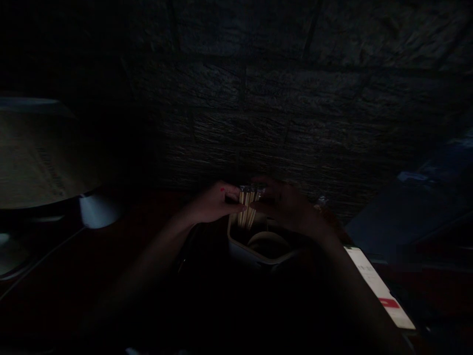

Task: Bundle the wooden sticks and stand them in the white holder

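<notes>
In the dim light, a bundle of pale, thin sticks (247, 209) stands upright; they look like disposable chopsticks, with shiny clear plastic at their tops. My left hand (216, 201) is closed on the bundle's left side, thumb across the front. From the right, my right hand (281, 199) closes on the same bundle, its fingers mostly in shadow. Beneath both hands is an open box with rounded corners and a light rim (254, 254). The lower ends of the sticks reach into it. A round, light-edged thing (269, 237) lies inside the box, too dark to name.
A dark stone-like wall (236, 98) rises behind the hands. A lit phone (377, 286) lies to the right, beside my forearm. At the left are a large tan bag or package (40, 153), a pale cup-like thing (96, 211) and a thin cable (48, 254).
</notes>
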The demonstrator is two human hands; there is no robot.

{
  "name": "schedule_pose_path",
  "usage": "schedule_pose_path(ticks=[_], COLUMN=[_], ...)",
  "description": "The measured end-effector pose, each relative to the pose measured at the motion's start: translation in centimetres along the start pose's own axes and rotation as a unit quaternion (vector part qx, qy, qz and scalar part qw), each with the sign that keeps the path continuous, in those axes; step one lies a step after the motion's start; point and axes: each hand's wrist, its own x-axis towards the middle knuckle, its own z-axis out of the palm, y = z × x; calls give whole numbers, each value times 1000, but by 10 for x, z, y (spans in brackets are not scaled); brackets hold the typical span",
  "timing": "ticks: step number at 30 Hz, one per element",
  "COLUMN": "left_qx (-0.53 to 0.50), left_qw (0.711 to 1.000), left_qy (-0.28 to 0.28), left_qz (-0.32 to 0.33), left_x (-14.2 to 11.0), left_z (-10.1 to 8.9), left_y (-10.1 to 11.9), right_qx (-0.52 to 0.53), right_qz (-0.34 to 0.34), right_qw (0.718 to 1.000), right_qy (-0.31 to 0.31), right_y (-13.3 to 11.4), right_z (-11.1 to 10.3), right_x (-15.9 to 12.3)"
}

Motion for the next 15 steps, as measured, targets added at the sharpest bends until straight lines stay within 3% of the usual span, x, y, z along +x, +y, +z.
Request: schedule_pose_path(ticks=[15], left_qx=[7], left_qw=[1000], left_qy=[0], left_qz=[-14], left_x=[-2], left_z=[-8], left_y=[4], right_qx=[-33], right_qz=[-16], right_qw=[999], right_qy=[-12], right_y=[2], right_z=[-8], right_x=[-5])
